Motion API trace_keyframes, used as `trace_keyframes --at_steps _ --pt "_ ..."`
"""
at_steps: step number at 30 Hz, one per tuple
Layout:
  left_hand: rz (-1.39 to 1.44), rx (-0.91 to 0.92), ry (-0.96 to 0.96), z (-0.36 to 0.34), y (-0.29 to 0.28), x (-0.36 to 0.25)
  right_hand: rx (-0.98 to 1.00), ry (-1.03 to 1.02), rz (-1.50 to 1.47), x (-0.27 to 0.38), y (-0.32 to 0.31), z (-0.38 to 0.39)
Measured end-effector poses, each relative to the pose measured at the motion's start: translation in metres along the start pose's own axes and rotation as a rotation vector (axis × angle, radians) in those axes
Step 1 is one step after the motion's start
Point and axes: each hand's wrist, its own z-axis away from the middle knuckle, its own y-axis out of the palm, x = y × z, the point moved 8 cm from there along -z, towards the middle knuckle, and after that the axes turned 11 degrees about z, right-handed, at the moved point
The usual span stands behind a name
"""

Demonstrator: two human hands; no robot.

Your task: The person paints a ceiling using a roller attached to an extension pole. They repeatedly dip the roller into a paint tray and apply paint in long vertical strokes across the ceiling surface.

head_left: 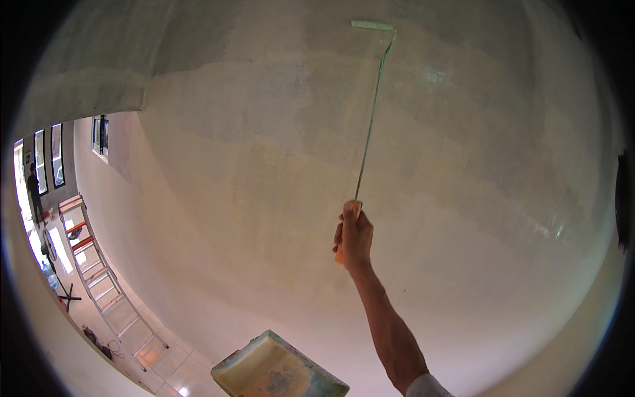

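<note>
My right hand, at the end of a raised, outstretched arm, is closed round the orange handle of a paint roller. The roller's long thin frame is stained green and runs up from my fist. At its top, the pale sleeve lies against the upper part of the wall, or very close to it. Below, at the lower edge, a paint tray is tilted, with cream and bluish-green paint smeared inside. What supports the tray is out of view. My left hand does not show.
On the far left a ladder with orange and metal parts leans above a tiled floor. Behind it are a dark fan, a dark standing figure and windows. The wall carries darker, damp-looking patches and a few glossy spots.
</note>
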Motion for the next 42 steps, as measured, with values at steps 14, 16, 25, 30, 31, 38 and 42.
trace_keyframes --at_steps 14,16,25,30,31,38,42 --pt "0.003 0.023 -0.009 -0.013 -0.011 0.004 0.216 0.089 -0.112 -0.035 0.017 0.057" --pt "-0.003 0.017 -0.008 -0.013 -0.013 0.004 0.221 0.080 -0.151 -0.024 0.028 0.062" --pt "-0.011 -0.002 0.015 -0.015 -0.021 0.001 0.169 -0.115 -0.185 0.094 0.067 -0.018" --pt "-0.023 -0.013 0.003 -0.014 -0.022 0.003 0.091 -0.074 -0.134 0.137 0.044 -0.077" --pt "-0.026 -0.015 0.001 -0.013 -0.023 0.004 0.074 -0.092 -0.120 0.145 0.036 -0.086" --pt "-0.043 -0.065 0.020 -0.010 -0.029 0.004 -0.007 -0.142 -0.029 0.212 -0.016 -0.134" --pt "-0.154 -0.185 0.030 -0.008 -0.032 0.005 -0.034 -0.130 0.030 0.249 -0.050 -0.172"
